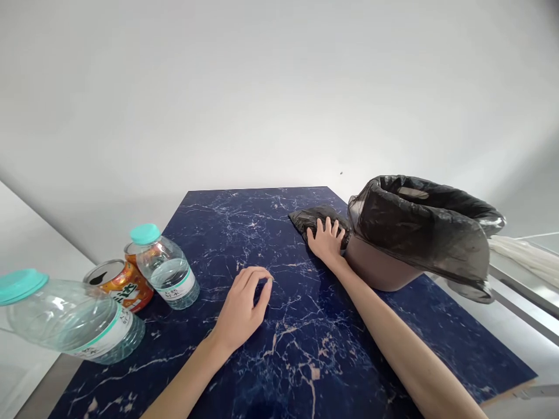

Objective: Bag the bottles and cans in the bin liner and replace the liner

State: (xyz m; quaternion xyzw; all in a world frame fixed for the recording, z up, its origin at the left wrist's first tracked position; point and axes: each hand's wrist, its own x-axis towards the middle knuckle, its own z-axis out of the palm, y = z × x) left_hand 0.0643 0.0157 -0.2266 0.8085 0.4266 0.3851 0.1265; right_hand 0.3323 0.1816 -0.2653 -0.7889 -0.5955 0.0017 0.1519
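Forearms (393, 340) slanted up from the bottom edge of the view, the right one stretched well forward, the left one bent in shorter and low over the dark blue marble-patterned table (236, 227). The right hand (326, 240) lay palm down, back of the hand uppermost, its fingers spread apart and its thumb out to the left. Those fingers rested on a flat piece of black plastic (304, 219) just left of the brown bin (379, 265); no grip on it could be made out. The bin stood beside the right wrist, a black liner (419, 230) draped over its rim and hanging down outside.

The left hand (240, 307) sat near the middle of the table, thumb side turned inward. Its fingers were loosely curled closed, index fingertip and thumb tip meeting or almost meeting around a small gap, with nothing visible between them. Left of it stood a clear bottle (170, 270) with a turquoise cap, two orange cans (128, 285) close by, and a second capped bottle (82, 317) nearer the front.
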